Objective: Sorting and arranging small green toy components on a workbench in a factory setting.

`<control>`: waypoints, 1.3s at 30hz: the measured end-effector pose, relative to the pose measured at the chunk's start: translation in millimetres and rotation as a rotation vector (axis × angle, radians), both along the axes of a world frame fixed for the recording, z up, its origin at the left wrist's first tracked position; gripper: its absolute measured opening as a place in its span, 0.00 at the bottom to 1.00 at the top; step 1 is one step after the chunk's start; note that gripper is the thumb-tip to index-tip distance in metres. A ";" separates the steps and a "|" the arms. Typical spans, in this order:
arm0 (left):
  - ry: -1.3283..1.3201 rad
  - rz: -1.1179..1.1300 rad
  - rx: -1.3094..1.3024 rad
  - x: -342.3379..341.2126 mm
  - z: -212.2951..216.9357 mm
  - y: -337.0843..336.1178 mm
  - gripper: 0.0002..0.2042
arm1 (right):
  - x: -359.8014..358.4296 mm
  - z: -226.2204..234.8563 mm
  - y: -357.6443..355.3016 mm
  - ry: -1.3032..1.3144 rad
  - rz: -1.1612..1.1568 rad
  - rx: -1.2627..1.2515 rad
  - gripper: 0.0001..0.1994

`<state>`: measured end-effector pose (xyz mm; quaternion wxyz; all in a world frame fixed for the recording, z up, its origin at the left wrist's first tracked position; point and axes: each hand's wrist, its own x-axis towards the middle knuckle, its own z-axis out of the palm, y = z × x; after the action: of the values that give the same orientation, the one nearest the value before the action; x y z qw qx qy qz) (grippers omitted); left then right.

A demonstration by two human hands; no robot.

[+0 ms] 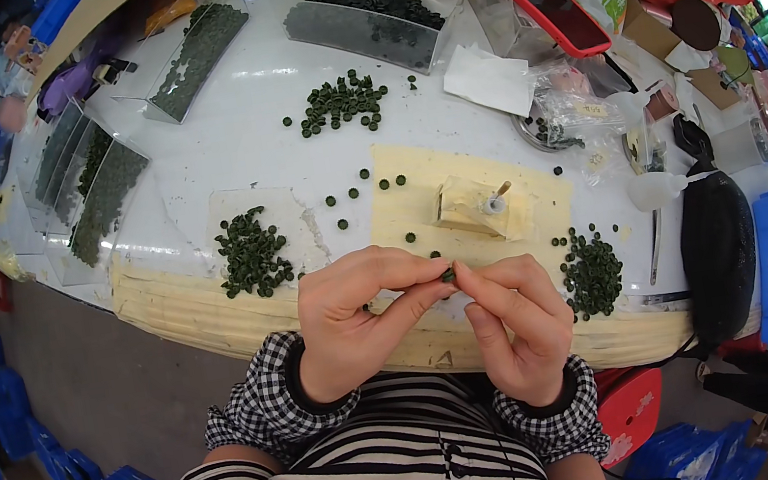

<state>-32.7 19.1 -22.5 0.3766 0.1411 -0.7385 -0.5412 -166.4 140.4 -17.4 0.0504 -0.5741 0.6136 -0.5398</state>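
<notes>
Both hands meet in front of me over the table's near edge. My left hand (356,316) pinches a small dark green round piece (448,276) between thumb and forefinger. The fingertips of my right hand (524,323) touch the same piece from the other side and partly cover it. Just beyond the hands, a block wrapped in pale yellow tape (471,211) carries a short upright peg (497,195). Similar green pieces lie in a pile at the left (252,255), a pile at the right (593,274) and a farther pile (342,105). Several loose ones lie between them.
Clear trays of dark green parts stand at the back, one (367,29) in the middle and another (198,61) to its left. A red-cased phone (542,3) leans at the back right near a white paper (487,80). A black pouch (719,254) hangs over the right edge.
</notes>
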 end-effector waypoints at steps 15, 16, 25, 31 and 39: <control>-0.039 -0.014 0.023 -0.5 2.2 -1.1 0.12 | -0.5 1.1 0.7 0.002 0.020 -0.011 0.18; -0.049 -0.016 0.025 -0.5 3.2 -0.8 0.12 | -0.5 1.2 0.6 0.002 0.021 -0.014 0.18; -0.067 -0.053 0.000 -1.9 4.5 -1.5 0.13 | -0.3 0.0 0.5 0.007 0.024 -0.015 0.18; 0.029 -0.003 0.187 -1.7 1.2 4.3 0.11 | 0.9 0.5 1.3 0.026 0.028 -0.007 0.19; 0.074 -0.066 0.247 1.4 -5.5 1.8 0.09 | 2.0 1.4 -0.4 0.051 0.014 -0.022 0.19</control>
<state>-31.3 20.8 -28.0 0.3654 0.1416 -0.6562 -0.6449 -164.3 140.0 -16.0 0.0323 -0.5925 0.6046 -0.5314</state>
